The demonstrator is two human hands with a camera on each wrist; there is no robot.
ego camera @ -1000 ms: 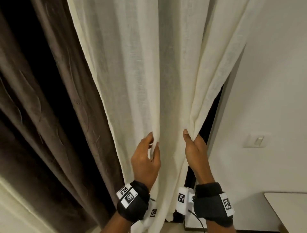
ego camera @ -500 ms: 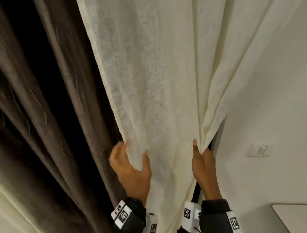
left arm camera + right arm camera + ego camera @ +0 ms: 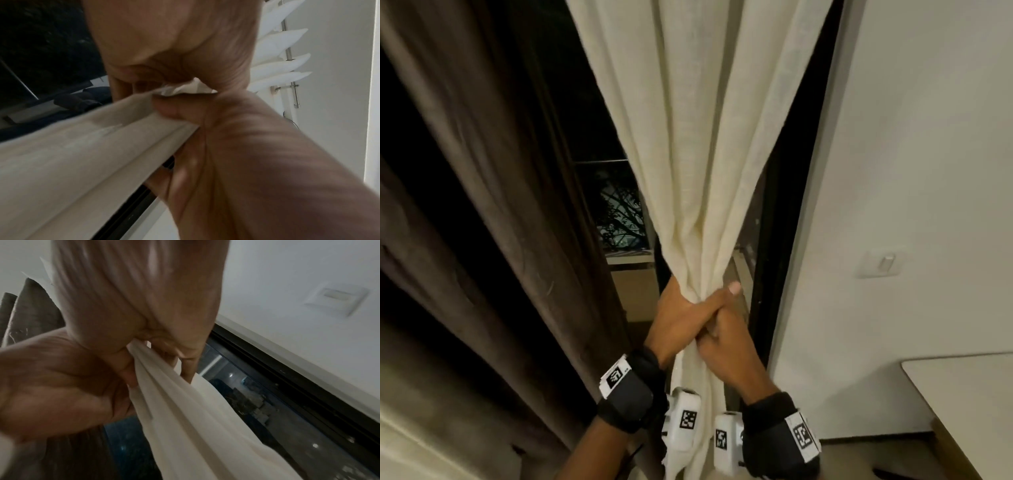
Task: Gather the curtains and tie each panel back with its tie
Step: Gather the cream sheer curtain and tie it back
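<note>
The cream curtain panel (image 3: 702,171) hangs in the middle of the head view, bunched into a narrow rope at waist height. My left hand (image 3: 681,308) wraps round the bunch from the left, thumb across the front. My right hand (image 3: 729,335) grips the same bunch just below and to the right, touching the left hand. In the left wrist view the cream curtain (image 3: 82,154) runs out of my left hand (image 3: 164,48). In the right wrist view the cream curtain (image 3: 195,418) leaves my right hand (image 3: 133,296). No tie shows in any view.
A brown curtain (image 3: 500,205) hangs in heavy folds to the left. Dark window glass (image 3: 616,212) and a black frame (image 3: 787,240) stand behind the cream panel. On the white wall to the right is a switch (image 3: 881,263); a pale table (image 3: 962,394) sits low right.
The cream panel was spread wide. My left hand swept its left edge rightward to meet my right hand, and both now grip it bunched; the window behind has come into view.
</note>
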